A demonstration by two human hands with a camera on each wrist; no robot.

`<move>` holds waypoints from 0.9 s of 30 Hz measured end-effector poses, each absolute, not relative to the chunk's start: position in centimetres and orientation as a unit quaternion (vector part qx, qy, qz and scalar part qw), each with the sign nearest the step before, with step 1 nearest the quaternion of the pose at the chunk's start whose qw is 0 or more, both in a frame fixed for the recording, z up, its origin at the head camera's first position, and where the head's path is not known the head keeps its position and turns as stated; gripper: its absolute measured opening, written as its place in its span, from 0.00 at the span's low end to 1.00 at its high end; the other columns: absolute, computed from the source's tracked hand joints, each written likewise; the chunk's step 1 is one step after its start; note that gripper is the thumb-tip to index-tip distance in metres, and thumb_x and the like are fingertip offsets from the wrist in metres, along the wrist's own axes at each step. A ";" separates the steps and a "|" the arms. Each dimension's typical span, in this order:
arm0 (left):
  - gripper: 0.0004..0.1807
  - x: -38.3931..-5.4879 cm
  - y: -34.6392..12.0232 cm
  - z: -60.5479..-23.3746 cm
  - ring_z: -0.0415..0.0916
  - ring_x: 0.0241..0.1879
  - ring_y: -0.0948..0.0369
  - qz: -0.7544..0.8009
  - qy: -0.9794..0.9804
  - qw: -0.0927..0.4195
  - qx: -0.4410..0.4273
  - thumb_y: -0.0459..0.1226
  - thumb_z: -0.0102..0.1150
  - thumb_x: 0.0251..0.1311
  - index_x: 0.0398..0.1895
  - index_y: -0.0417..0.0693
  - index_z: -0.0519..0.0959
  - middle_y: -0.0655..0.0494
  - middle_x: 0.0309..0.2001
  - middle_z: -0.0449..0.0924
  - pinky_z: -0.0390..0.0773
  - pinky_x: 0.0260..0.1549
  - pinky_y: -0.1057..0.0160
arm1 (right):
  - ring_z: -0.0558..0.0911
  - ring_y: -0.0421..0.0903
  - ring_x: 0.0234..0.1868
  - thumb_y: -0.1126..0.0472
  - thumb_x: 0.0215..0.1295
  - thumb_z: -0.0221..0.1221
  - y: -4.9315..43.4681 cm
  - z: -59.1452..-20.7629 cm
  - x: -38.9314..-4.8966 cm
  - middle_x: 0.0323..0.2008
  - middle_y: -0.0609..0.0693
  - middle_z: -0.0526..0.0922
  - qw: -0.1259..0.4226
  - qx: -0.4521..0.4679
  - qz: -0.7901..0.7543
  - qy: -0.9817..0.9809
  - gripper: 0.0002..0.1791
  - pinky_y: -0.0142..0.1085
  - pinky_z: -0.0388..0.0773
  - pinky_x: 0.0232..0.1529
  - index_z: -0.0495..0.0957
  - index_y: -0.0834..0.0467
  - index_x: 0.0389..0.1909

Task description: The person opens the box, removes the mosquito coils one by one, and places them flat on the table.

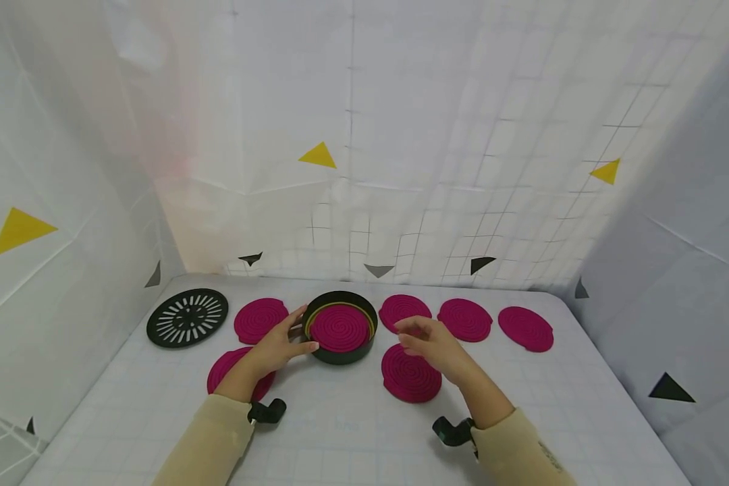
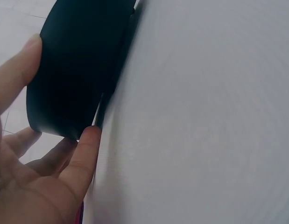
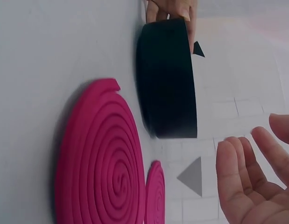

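A dark round tin point(image 1: 343, 356) stands on the table, with a pink mosquito coil point(image 1: 340, 329) inside a thin yellow ring in it. My left hand point(image 1: 279, 344) holds the tin at its left side, thumb towards the front and fingers round the back; the left wrist view shows the fingertips against its wall point(image 2: 74, 70). To the right of the tin, my right hand point(image 1: 434, 344) hovers with relaxed, slightly bent fingers and nothing in them. Beneath it lies another pink coil point(image 1: 412, 378), also seen large in the right wrist view.
Further pink coils lie about: one left of the tin point(image 1: 260, 321), one partly under my left forearm point(image 1: 225, 371), and several in a back row to the right point(image 1: 464, 320). A black slotted lid point(image 1: 187, 318) lies at the back left. White sheets point(image 1: 437, 135) wall the table.
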State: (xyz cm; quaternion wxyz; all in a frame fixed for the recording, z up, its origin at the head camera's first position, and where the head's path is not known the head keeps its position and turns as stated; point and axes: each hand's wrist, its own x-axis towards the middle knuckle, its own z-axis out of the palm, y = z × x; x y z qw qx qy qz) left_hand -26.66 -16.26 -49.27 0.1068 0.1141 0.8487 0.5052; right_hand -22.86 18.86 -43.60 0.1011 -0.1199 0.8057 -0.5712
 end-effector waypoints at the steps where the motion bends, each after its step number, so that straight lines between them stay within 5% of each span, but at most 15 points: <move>1: 0.54 -26.6 -16.3 -49.3 0.57 0.74 0.45 0.505 0.849 0.106 0.114 0.51 0.72 0.56 0.81 0.61 0.49 0.45 0.77 0.56 0.65 0.65 0.38 | 0.80 0.62 0.56 0.59 0.70 0.63 18.6 -43.7 -23.0 0.53 0.57 0.81 0.098 -0.120 -0.572 0.805 0.19 0.43 0.82 0.51 0.77 0.62 0.58; 11: 0.55 -26.6 -16.6 -49.3 0.57 0.74 0.45 0.505 0.849 0.108 0.109 0.53 0.72 0.55 0.81 0.61 0.49 0.46 0.77 0.56 0.66 0.64 0.38 | 0.82 0.47 0.49 0.65 0.70 0.61 15.7 -44.1 -24.1 0.51 0.54 0.82 0.066 -0.104 -0.563 0.818 0.16 0.41 0.82 0.51 0.79 0.61 0.57; 17: 0.56 -26.7 -16.5 -49.3 0.57 0.74 0.46 0.508 0.848 0.108 0.110 0.53 0.73 0.54 0.81 0.60 0.49 0.46 0.76 0.57 0.65 0.65 0.38 | 0.83 0.49 0.48 0.67 0.70 0.60 14.3 -43.9 -24.5 0.54 0.62 0.80 0.044 -0.108 -0.574 0.811 0.17 0.40 0.83 0.49 0.77 0.65 0.58; 27: 0.54 -26.7 -16.4 -49.2 0.56 0.74 0.45 0.508 0.847 0.114 0.110 0.52 0.72 0.56 0.81 0.61 0.48 0.45 0.77 0.55 0.63 0.66 0.38 | 0.79 0.46 0.46 0.66 0.68 0.63 12.2 -43.5 -25.4 0.47 0.52 0.83 0.025 -0.115 -0.539 0.834 0.15 0.38 0.80 0.45 0.81 0.59 0.54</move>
